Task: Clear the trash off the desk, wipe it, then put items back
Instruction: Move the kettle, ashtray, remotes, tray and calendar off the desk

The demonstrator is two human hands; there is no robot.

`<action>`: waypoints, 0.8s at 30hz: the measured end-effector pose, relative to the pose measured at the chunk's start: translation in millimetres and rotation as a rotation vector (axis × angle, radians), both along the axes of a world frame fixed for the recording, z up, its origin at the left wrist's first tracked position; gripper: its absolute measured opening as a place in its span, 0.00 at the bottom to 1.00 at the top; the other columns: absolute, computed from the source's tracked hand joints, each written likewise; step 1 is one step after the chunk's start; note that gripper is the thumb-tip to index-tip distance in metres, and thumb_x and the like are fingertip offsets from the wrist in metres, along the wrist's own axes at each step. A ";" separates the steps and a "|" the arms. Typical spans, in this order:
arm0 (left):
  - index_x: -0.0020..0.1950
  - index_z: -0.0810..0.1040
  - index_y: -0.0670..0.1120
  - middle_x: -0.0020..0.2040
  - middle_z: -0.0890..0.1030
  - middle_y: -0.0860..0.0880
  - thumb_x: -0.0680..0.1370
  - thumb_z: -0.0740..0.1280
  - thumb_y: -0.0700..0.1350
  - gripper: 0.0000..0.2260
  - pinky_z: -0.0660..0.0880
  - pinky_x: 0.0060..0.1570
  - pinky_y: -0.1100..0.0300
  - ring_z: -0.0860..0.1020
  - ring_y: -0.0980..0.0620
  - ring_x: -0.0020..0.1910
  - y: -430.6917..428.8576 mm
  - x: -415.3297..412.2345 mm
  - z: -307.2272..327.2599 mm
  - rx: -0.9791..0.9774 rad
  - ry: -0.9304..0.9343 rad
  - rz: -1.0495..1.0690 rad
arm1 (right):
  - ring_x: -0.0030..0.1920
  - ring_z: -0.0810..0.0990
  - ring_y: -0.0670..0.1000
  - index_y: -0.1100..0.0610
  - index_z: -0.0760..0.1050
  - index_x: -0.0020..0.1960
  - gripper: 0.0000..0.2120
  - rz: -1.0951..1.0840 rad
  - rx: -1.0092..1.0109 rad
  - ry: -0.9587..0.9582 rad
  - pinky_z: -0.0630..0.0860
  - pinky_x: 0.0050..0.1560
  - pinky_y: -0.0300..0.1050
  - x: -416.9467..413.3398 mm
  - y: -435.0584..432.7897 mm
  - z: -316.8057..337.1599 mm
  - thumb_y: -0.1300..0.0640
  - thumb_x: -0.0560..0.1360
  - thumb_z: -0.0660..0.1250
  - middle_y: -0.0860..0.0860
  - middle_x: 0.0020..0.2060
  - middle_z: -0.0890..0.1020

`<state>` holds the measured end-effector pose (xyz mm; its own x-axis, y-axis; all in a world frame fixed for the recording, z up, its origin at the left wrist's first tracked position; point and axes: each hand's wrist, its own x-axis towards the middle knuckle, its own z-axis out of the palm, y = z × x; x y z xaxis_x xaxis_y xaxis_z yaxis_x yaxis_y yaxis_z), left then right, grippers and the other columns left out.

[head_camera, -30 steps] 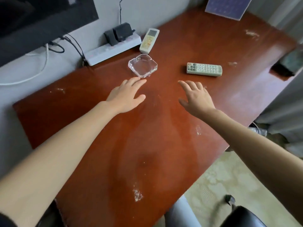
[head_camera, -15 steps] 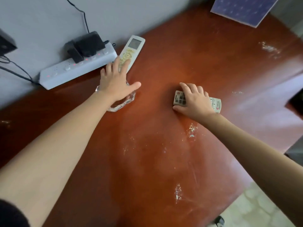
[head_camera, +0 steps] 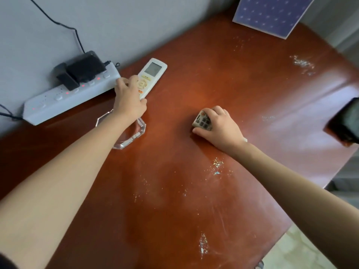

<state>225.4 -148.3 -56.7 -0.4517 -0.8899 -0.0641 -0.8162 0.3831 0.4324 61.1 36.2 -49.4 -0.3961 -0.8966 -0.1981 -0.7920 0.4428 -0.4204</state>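
My left hand [head_camera: 129,98] grips the lower end of a white air-conditioner remote [head_camera: 153,71] that lies near the wall on the reddish-brown desk [head_camera: 194,191]. Its screen end points away from me. My left forearm crosses over a clear glass ashtray [head_camera: 138,131] and hides most of it. My right hand [head_camera: 219,125] curls over a grey remote with dark buttons [head_camera: 202,120] in the middle of the desk; only the remote's left end shows.
A white power strip [head_camera: 64,99] with black adapters lies along the wall at the left. A purple starred board [head_camera: 272,14] leans at the back right. A dark object [head_camera: 345,121] sits at the right edge. White scuffs mark the desk.
My left hand went past the ashtray and closed on the white remote. My right hand curled tighter round the grey remote, covering more of it. The camera leaned closer.
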 end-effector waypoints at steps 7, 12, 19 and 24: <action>0.75 0.56 0.42 0.69 0.68 0.40 0.75 0.65 0.39 0.31 0.61 0.63 0.50 0.62 0.39 0.66 19.6 11.3 19.5 -0.019 0.065 -0.158 | 0.60 0.68 0.53 0.54 0.68 0.67 0.30 0.009 -0.060 -0.009 0.72 0.57 0.51 22.8 3.3 19.9 0.42 0.70 0.69 0.52 0.57 0.72; 0.70 0.65 0.44 0.66 0.70 0.44 0.75 0.66 0.42 0.25 0.64 0.62 0.51 0.64 0.43 0.64 42.8 48.5 36.8 -0.023 0.119 -0.231 | 0.58 0.71 0.52 0.54 0.70 0.64 0.28 -0.039 -0.126 -0.063 0.73 0.55 0.50 53.7 14.0 33.2 0.42 0.69 0.70 0.50 0.54 0.73; 0.70 0.67 0.45 0.65 0.71 0.45 0.74 0.68 0.42 0.24 0.66 0.58 0.56 0.65 0.46 0.63 95.0 145.0 56.9 -0.004 0.210 -0.229 | 0.54 0.72 0.47 0.54 0.70 0.63 0.26 -0.090 -0.208 -0.113 0.70 0.51 0.42 142.0 48.0 54.2 0.43 0.70 0.70 0.47 0.52 0.72; 0.69 0.68 0.46 0.64 0.72 0.46 0.74 0.68 0.43 0.24 0.61 0.55 0.65 0.66 0.48 0.61 145.6 240.8 74.2 -0.019 0.246 -0.190 | 0.50 0.71 0.45 0.55 0.71 0.61 0.25 -0.118 -0.272 -0.138 0.66 0.48 0.38 232.5 90.7 69.1 0.44 0.69 0.71 0.46 0.50 0.71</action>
